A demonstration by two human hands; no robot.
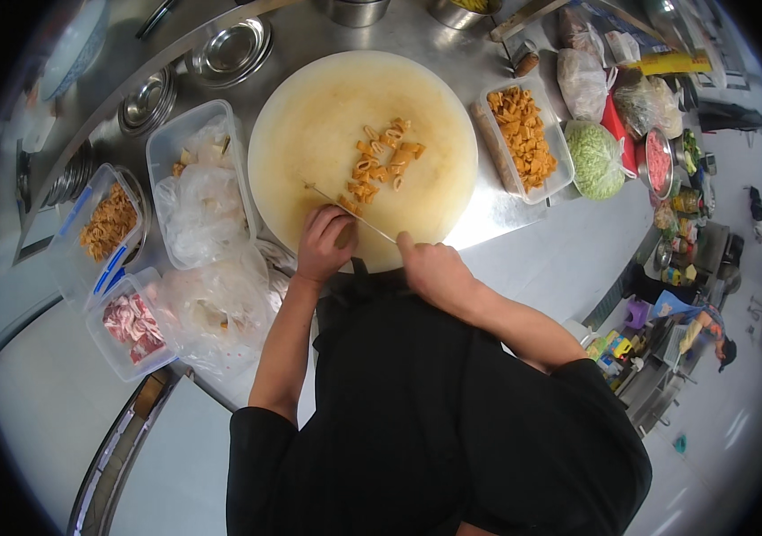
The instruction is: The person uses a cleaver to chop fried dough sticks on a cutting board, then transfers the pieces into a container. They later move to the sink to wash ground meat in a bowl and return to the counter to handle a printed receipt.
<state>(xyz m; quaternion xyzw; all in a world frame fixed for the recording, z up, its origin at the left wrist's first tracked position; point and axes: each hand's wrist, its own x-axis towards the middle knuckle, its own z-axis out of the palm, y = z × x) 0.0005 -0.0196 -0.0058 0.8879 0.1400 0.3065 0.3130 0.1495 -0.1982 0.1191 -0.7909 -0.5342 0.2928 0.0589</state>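
Note:
My right hand (441,271) grips the handle of a kitchen knife (369,226), seen nearly edge-on from above. The blade slants across the near part of a round, pale cutting board (287,114). Just on the near side of the blade, the curled fingers of my left hand (327,241) hold a brown food piece (346,234), mostly hidden by the hand. Freshly cut bits (350,205) lie against the blade's far side. Beyond them, a loose heap of cut brown food (381,161), some of it in hollow rings, spreads over the board's middle.
Right of the board stands a clear plastic container (563,177) of brown chunks, near a bag of green shreds (594,161). Leftward are a tub with plastic bags (200,208), shredded brown food (109,221) and raw meat (133,325). Another person (702,325) is far right.

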